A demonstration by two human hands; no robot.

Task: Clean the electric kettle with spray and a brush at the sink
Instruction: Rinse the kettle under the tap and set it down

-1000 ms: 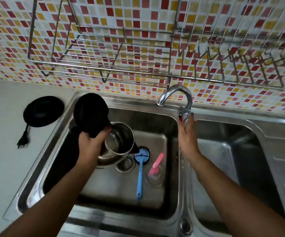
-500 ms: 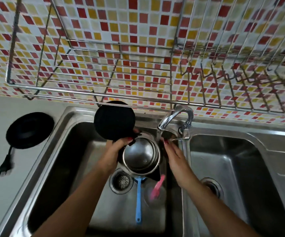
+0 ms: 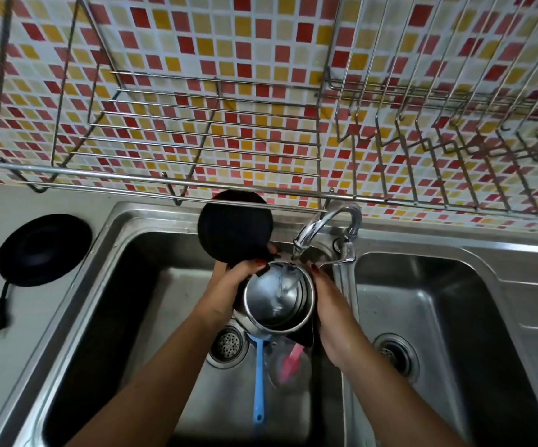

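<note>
Change: right hand (image 3: 332, 304), on the tap (image 3: 325, 227) a second ago, now cups the kettle (image 3: 277, 301); water runs in.
Left hand (image 3: 229, 285): gripping kettle's handle side, lid (image 3: 235, 229) open.
Kettle: under tap.
Brush (image 3: 259, 382): below kettle, untouched.
Meaning: filling or rinsing; scrubbing likely next.

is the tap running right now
Yes, running. A thin stream of water falls from the faucet spout into the open kettle, held under it by the left hand and right hand.
</note>
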